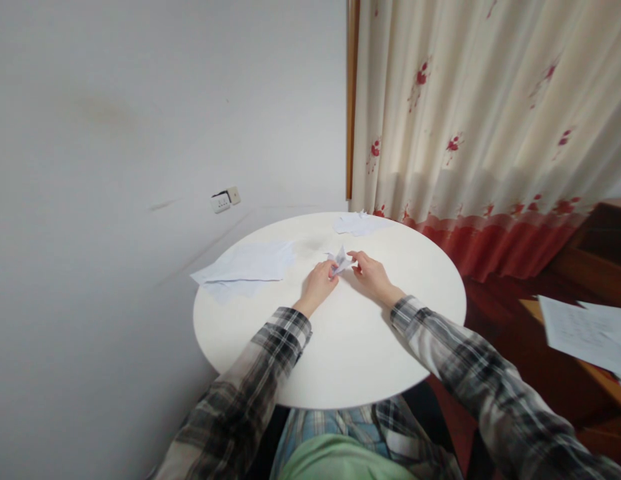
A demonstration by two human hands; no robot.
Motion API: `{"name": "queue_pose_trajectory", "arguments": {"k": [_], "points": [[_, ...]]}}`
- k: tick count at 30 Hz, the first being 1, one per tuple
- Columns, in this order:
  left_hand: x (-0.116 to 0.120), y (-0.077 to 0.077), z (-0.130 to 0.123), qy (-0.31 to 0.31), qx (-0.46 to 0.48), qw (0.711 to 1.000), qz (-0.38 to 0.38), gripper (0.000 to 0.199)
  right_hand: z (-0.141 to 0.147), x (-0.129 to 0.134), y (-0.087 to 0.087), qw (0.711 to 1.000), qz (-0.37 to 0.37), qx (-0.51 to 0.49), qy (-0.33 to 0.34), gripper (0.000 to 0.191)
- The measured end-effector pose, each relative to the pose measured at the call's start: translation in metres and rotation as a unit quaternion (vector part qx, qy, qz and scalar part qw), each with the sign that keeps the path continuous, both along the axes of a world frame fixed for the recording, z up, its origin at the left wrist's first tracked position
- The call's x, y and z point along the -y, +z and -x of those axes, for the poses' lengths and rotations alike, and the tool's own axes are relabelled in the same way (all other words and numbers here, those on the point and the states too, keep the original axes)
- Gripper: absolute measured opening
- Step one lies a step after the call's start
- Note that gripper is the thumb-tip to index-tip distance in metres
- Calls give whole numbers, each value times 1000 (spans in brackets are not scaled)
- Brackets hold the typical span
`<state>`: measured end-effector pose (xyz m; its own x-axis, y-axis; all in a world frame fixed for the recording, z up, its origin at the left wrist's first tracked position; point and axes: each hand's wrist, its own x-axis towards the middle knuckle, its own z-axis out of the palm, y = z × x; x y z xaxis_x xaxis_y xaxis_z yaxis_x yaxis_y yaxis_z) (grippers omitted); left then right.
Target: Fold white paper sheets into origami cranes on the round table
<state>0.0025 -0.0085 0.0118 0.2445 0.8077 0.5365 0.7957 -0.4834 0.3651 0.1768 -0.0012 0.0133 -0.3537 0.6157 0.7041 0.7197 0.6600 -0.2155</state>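
A small piece of folded white paper [342, 259] with pointed flaps, like an origami crane, is held just above the round white table [335, 347]. My left hand [320, 285] is closed on its lower left side, with thumb and fingers pinching it. At the right-hand flap, my right hand [372, 275] has its thumb and forefinger bent around the paper's tip. The fingers partly cover the paper, so its full shape is hidden.
A stack of white paper sheets [250, 261] lies at the table's left edge. Crumpled or folded paper scraps [357, 224] sit at the far edge. Printed sheets [585, 333] rest on brown furniture at right. A wall socket [221, 203] and a floral curtain [455, 133] are behind.
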Motion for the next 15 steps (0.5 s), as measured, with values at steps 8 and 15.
{"name": "queue_pose_trajectory", "arguments": {"k": [8,15], "points": [[1,5,0,86,98,991,39,16,-3,-13,-13,989,94,-109,-17,39],[-15,-5,10,168,175,965,100,17,1,-17,-20,974,179,-132,52,40]]}}
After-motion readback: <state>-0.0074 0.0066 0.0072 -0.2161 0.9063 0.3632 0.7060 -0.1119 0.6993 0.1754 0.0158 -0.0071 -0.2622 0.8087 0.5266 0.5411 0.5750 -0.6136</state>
